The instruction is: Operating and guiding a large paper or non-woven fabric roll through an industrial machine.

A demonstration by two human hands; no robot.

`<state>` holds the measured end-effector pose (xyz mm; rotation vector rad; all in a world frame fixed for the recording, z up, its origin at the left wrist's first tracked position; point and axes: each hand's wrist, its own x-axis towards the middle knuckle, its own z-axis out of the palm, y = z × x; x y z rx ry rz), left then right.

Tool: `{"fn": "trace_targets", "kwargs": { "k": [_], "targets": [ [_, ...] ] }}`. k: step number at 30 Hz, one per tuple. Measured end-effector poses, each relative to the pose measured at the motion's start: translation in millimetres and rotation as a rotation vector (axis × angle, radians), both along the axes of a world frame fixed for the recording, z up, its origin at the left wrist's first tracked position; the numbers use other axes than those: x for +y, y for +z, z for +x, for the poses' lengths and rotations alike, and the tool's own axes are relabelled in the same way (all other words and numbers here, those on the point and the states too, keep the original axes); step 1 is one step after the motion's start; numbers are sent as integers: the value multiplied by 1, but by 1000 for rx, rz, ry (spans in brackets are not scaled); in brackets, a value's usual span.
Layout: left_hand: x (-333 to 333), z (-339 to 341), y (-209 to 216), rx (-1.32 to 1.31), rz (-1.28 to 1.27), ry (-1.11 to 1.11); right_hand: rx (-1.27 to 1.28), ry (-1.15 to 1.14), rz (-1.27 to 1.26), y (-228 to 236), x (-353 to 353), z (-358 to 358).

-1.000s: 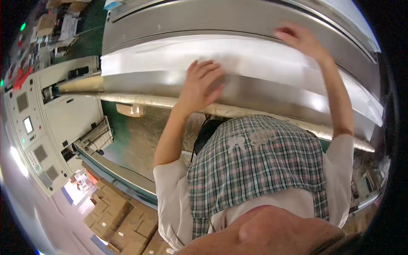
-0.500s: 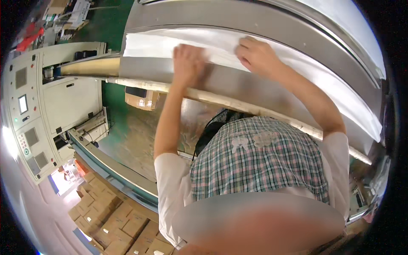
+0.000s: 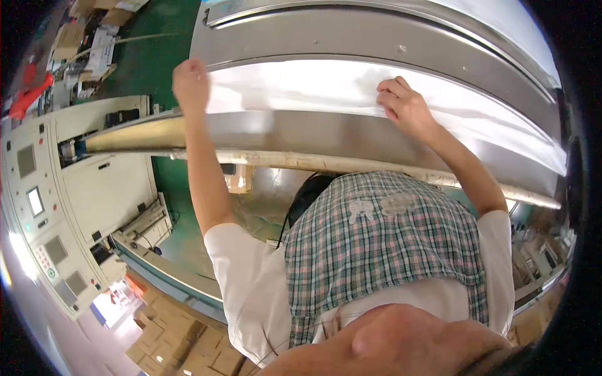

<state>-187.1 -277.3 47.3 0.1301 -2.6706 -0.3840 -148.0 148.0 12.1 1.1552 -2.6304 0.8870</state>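
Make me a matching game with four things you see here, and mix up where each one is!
Things:
1. left hand
2. right hand
3. cardboard boxes
4. control cabinet

Places or states:
A. stacked on the floor, bottom left
B. flat on the white film, right side
C. cream-coloured, with small screens and buttons, far left
D. gripping the white film's left edge

Pairs: 1-D, 2-B, 3-A, 4-C
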Motion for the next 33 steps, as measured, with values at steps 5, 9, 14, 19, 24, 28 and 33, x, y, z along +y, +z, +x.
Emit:
{"fn": "trace_targets", "kwargs": {
  "k": [5, 9, 14, 19, 24, 28, 33],
  "targets": [
    [143, -2, 2, -215, 175, -577, 23, -24, 1, 7, -10, 8],
    [156, -16, -45, -211, -85, -510, 107, -101, 76, -2, 1, 13],
    [111, 6, -78, -340, -9, -175, 43, -133, 86, 13, 42, 20],
    [48, 49, -97, -348, -38, -108, -56, -231, 271, 15, 127, 29],
    [8, 57, -67, -446, -595, 79, -22, -435, 370, 10, 248, 17],
    [48, 55, -83, -468, -492, 316, 50, -480, 354, 7, 325, -2],
    [182, 44, -87, -478, -345, 298, -30, -773, 457, -3, 433, -6]
  ]
}}
